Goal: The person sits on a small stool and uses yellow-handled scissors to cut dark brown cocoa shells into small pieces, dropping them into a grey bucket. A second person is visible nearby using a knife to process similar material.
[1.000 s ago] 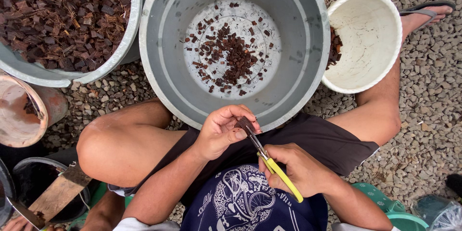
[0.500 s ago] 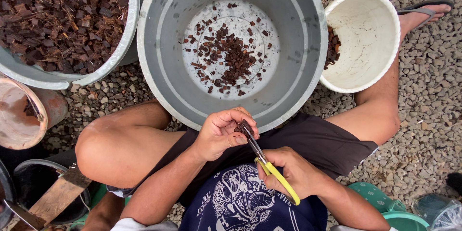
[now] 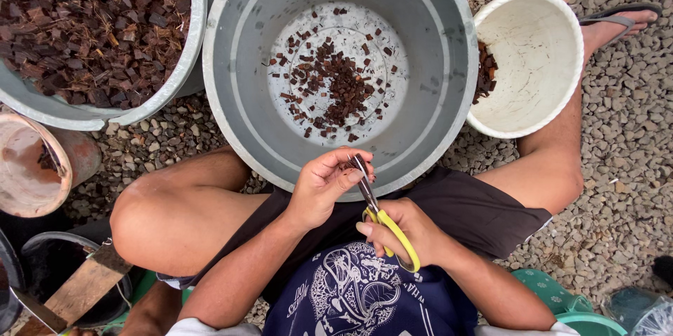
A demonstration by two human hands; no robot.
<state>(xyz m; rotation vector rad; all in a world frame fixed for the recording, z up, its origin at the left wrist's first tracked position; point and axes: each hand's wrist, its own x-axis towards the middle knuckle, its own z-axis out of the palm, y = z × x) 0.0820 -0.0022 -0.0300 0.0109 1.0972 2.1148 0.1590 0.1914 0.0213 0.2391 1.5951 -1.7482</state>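
Yellow-handled scissors point(image 3: 382, 220) stay gripped in my right hand point(image 3: 406, 231), blades unmoved at my left hand point(image 3: 324, 183), whose fingers pinch a small brown piece over the grey tub point(image 3: 427, 98); trimming continues.

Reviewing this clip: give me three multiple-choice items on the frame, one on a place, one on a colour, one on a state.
1. Where do the small brown chips lie?
A. in the grey tub
B. on the gravel
C. on a plate

2. What colour are the handles of the scissors?
A. red
B. yellow
C. black

3. How full is the left grey tub of brown pieces?
A. empty
B. a thin scatter
C. heaped

Answers: 1 A, they dot its pale floor. 2 B, yellow loops show in the right hand. 3 C, pieces cover it to the rim.
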